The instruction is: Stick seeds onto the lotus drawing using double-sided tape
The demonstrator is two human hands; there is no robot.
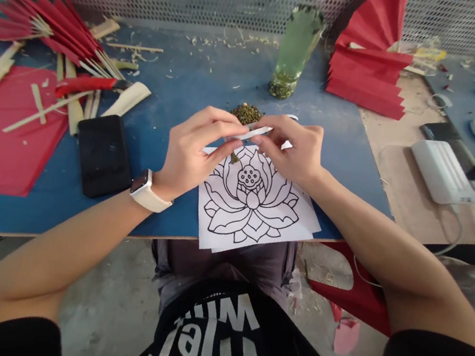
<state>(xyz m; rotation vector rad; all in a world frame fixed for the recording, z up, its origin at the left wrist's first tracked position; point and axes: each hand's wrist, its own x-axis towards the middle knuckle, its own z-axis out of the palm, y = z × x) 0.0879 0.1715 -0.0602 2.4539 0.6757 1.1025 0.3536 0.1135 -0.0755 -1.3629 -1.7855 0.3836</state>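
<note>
My left hand and my right hand pinch a small white tube-like item between them, one at each end. Just beyond it lies a pile of small greenish-brown grains. Below my hands is a white sheet with a black-outlined lotus drawing, resting on at least one more sheet. A few green bits sit on the drawing near my left fingers. Whether the white item is rolled paper or something solid, I cannot tell.
On the blue table stand a green-tinted glass and a red folded fan. At left are a black phone, wood strips, a red-handled tool and red paper. A white power bank lies right.
</note>
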